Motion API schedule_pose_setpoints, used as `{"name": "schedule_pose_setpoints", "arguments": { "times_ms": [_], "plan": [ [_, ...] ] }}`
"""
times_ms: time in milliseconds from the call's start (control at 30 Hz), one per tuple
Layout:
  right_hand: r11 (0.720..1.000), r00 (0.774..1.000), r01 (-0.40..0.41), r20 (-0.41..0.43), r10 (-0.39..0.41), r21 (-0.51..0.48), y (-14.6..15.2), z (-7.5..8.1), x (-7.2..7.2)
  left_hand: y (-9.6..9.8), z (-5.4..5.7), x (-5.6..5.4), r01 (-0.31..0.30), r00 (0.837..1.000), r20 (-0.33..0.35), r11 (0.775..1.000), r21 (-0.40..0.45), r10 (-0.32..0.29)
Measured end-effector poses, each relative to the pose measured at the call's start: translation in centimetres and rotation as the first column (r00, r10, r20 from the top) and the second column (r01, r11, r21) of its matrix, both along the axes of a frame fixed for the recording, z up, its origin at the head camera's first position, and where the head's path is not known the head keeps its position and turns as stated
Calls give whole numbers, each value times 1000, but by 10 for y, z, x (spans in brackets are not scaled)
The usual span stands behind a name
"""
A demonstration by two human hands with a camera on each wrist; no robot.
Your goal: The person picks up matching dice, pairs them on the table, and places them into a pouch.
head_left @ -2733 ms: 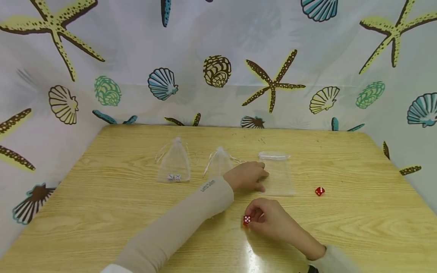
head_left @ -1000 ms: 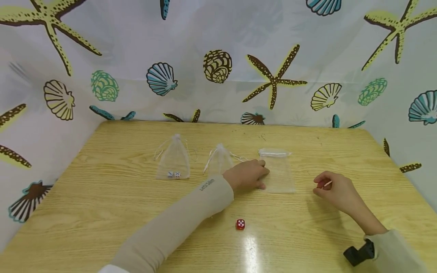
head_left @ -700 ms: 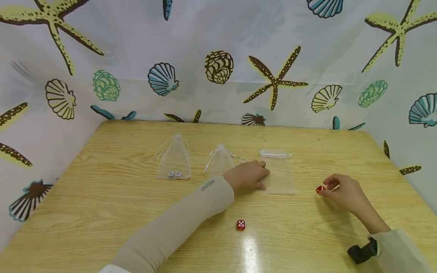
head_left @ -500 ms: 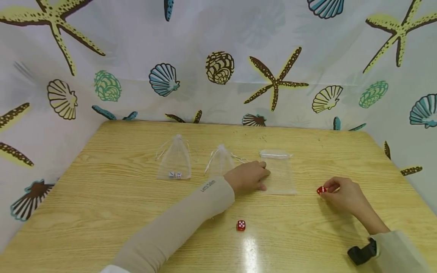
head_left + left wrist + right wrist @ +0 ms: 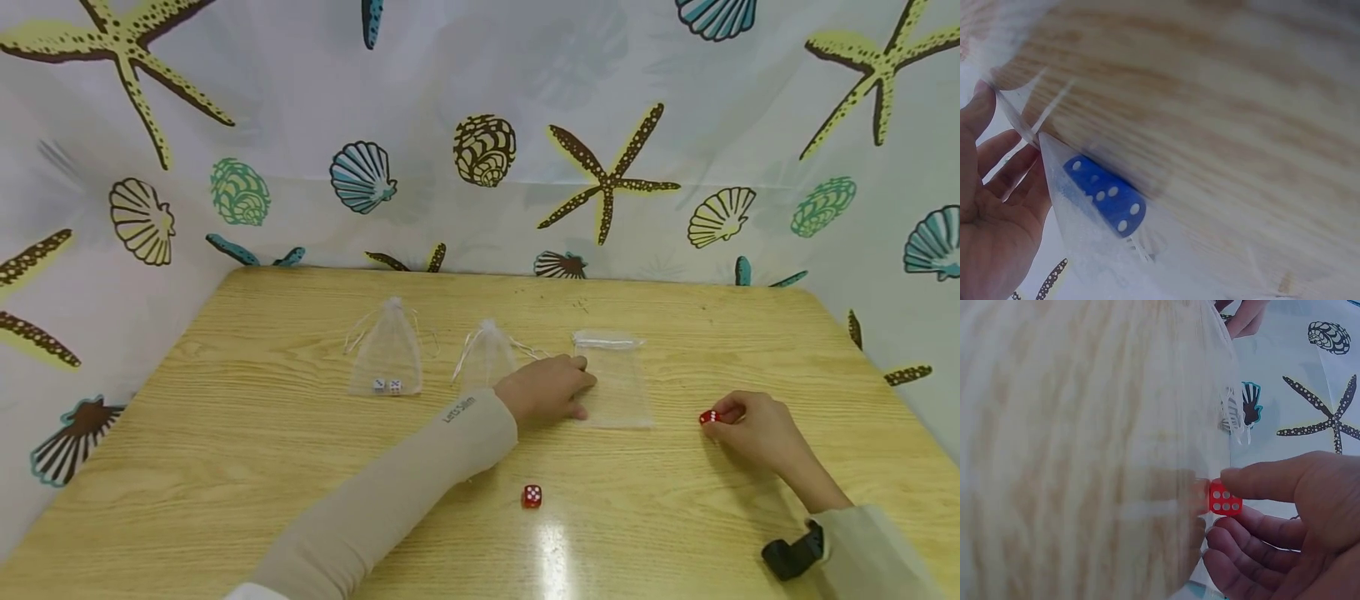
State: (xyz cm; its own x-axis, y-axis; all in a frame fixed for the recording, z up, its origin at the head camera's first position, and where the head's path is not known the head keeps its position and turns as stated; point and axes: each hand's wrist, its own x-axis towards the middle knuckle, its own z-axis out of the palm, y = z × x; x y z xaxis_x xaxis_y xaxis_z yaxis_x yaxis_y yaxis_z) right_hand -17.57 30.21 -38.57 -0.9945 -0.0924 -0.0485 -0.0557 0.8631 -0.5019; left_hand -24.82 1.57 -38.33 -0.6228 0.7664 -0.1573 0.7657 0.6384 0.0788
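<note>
Shell-patterned white cloth hangs behind a pale wooden table. It looks like the picking-up step: the right hand pinches a small red die with white dots, to the right of a flat, see-through white mesh bag. Loose fingers of the left hand rest on that bag's left edge. Next, lifting the die would need a tight pinch.
</note>
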Motion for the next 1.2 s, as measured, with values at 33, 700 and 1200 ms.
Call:
{"name": "schedule_pose_setpoints", "arguments": {
  "times_ms": [33,700,1200],
  "plan": [
    [1000,1000,1,0,-1,-3,0,0,0,0,0,0,-1,1000,1,1000,1,1],
    [995,994,-95,-48,93,-32,-44,24,18,0,0,0,0,1000,2,1000,14,0],
    [948,952,-298,-109,286,-110,-103,20,41,0,0,0,-2,1000,-17,1000,28,3]
  ]
}}
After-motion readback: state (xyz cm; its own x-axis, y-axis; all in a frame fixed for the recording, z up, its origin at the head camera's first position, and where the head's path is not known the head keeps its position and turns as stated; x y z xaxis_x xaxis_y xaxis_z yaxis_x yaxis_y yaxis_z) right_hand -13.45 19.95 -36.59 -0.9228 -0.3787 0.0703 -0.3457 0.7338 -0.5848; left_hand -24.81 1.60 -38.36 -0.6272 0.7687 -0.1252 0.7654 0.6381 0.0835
